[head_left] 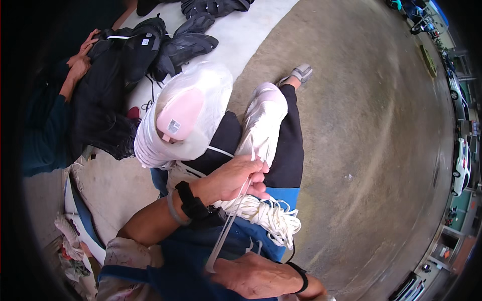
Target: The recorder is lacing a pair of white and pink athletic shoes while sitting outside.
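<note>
A pale pink-white sneaker (265,116) lies along my dark-trousered leg, its toe pointing away from me. My left hand (240,176), with a black band at the wrist, pinches a white shoelace at the shoe's near end. The shoelace (230,226) runs taut from there back toward my body. Close to my blue apron, my right hand (255,275) is closed on the lace's other end. Under my left hand a loose bundle of white laces (266,216) rests on my lap. Left of the sneaker is a second white shoe (213,90) with a pink insole facing up.
Several black shoes (183,46) lie on the white table (268,17) at the far left. Beside them, another person's hands (80,61) rest near a black shoe. Concrete floor (361,150) stretches right toward parked cars (461,165) and motorbikes.
</note>
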Demonstrator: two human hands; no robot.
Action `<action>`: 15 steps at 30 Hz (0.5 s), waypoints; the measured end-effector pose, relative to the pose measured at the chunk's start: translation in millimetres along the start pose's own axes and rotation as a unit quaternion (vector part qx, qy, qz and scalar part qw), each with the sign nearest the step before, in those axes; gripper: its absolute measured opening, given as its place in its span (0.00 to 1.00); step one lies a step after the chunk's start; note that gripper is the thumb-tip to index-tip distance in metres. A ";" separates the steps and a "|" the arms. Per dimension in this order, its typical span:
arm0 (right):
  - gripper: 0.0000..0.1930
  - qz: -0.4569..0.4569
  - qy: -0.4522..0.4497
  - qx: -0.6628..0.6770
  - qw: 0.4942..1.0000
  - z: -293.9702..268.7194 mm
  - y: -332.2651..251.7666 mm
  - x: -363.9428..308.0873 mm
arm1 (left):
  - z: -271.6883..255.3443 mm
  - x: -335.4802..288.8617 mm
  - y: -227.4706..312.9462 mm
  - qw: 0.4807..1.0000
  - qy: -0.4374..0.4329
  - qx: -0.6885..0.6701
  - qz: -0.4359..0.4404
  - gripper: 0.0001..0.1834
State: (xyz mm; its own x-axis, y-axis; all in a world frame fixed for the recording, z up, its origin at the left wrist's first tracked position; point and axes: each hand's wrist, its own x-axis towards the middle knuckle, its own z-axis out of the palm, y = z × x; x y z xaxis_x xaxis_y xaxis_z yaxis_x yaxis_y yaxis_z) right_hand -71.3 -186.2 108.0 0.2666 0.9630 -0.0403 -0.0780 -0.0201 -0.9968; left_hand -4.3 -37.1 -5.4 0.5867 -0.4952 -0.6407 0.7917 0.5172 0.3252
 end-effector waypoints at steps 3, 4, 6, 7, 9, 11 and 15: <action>0.09 0.046 -0.045 -0.055 0.996 -4.2 -3.9 -3.1 | -7.3 -1.5 -0.3 0.998 -0.005 -0.060 0.024 0.08; 0.09 0.051 -0.053 -0.058 0.996 -5.3 -7.1 -2.7 | -9.9 0.8 -2.5 0.995 0.002 -0.090 0.030 0.08; 0.13 0.020 0.017 -0.097 0.995 -13.0 -11.1 0.1 | -14.0 12.5 -18.3 0.998 -0.005 -0.058 0.010 0.09; 0.13 0.035 0.023 -0.168 0.985 -22.8 -14.4 -0.4 | -10.3 13.0 -28.7 0.999 0.004 0.000 0.041 0.10; 0.14 0.095 0.151 -0.216 0.960 -40.4 -22.0 -5.7 | -3.3 7.8 -43.3 0.984 0.024 0.159 0.079 0.11; 0.14 0.171 0.285 -0.220 0.917 -49.9 -14.4 -8.4 | -0.9 14.6 -43.2 0.769 0.028 0.524 0.364 0.09; 0.13 0.235 0.403 -0.167 0.869 -78.8 38.2 17.1 | -4.5 11.1 -68.4 0.455 0.001 0.751 0.478 0.11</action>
State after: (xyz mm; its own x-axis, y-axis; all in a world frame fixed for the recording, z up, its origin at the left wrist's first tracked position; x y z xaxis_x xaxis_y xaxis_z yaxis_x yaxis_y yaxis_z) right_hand 6.0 -191.7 63.7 0.8774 0.3294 -0.3489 -0.1122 -0.5661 -0.8166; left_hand -52.7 -74.8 -37.8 0.7859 -0.5440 0.2940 -0.6023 -0.5657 0.5632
